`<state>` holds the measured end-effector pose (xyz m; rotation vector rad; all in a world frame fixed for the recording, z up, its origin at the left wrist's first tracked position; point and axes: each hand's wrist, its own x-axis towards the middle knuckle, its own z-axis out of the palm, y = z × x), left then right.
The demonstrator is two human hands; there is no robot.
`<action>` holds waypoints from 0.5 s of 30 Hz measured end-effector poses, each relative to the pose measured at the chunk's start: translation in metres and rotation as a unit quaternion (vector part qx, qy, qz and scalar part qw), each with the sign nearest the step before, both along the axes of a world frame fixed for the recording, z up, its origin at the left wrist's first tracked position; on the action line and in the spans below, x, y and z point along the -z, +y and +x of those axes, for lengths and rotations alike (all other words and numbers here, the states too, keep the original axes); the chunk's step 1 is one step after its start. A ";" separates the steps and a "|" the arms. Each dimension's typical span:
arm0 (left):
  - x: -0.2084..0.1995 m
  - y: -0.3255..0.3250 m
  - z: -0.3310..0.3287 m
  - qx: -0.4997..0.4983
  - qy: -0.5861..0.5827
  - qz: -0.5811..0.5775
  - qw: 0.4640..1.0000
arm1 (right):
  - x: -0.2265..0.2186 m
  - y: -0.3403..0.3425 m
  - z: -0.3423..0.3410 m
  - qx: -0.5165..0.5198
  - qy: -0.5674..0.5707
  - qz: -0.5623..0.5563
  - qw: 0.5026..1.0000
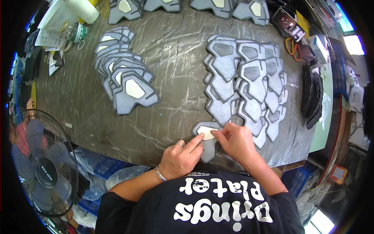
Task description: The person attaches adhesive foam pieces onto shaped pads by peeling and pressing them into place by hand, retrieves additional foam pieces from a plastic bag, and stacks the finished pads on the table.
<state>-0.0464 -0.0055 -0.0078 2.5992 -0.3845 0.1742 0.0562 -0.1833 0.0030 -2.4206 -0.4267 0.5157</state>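
Close to the table's near edge lies a grey, dark-edged panel (208,150) with a cream-white inset patch (206,133). My left hand (177,159), wearing a ring and a bracelet, has its fingers closed at the panel's left side, one fingertip on the patch. With thumb and fingers pinched, my right hand (237,142) grips the patch's right end. Ahead and to the right, overlapping grey panels (255,72) with grey recesses lie in columns. At the left, a fanned stack of similar panels (132,97) shows white insets.
More panels (165,4) line the far edge. At far right are orange-handled scissors (293,50), a phone (288,24) and a stack of black pieces (312,95). A white bottle (82,11) and tape rolls (78,33) stand far left. A fan (44,167) stands near left.
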 end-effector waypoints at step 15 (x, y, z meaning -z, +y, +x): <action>-0.011 -0.015 0.040 -0.159 0.169 -0.120 0.965 | -0.012 -0.028 -0.013 0.058 -0.055 0.047 0.996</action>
